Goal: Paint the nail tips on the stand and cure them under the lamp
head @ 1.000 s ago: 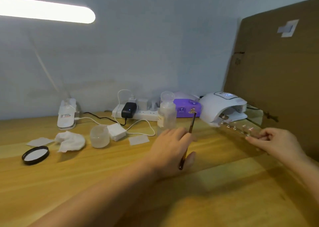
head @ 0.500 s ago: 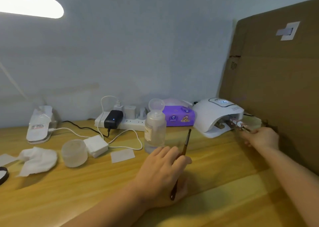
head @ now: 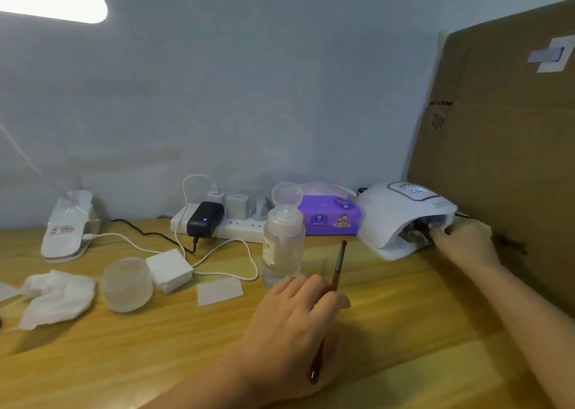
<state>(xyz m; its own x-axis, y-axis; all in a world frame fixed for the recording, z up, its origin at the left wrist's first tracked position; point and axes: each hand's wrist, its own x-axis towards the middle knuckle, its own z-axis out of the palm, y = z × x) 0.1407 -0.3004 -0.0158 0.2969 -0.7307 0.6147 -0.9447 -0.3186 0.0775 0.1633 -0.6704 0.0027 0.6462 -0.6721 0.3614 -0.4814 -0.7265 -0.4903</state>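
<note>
Left hand (head: 295, 324): rests on the wooden surface (head: 404, 331) near its front edge, fingers curled in a grip round a brown-handled brush (head: 334, 279). The bristle end points up and away toward the back; the handle's tail shows below the palm.

Right hand (head: 463, 240): reaches to the back right corner, fingertips at the mouth of the white curing lamp (head: 401, 219). Whether that grip is closed on anything, I cannot tell; the fingers are blurred against the opening.

Nail-tip stand (head: 415, 233): only a glimpse of metal and small pale shapes inside the lamp's opening, just beside the right fingertips. Detail too blurred to say more.

Lamp display (head: 417, 191): lit on the top of the housing.

Clear plastic bottle (head: 281, 240), flip cap open: upright, just behind the left hand.

Purple tissue pack (head: 329, 215): along the back edge, between bottle and curing lamp.

White power strip (head: 236, 225): back edge, centre, with a black adapter (head: 203, 219) and white chargers plugged in; white cable loops forward.

Frosted jar (head: 127, 284): left of centre, touching or just beside a stack of white pads (head: 169, 270).

Single pad (head: 219, 290): flat, between the jar and the left hand.

Crumpled wipe (head: 56, 296): near the left edge.

Desk-lamp base (head: 67, 228): back left.

Cardboard sheet (head: 504, 144): upright along the right edge.
</note>
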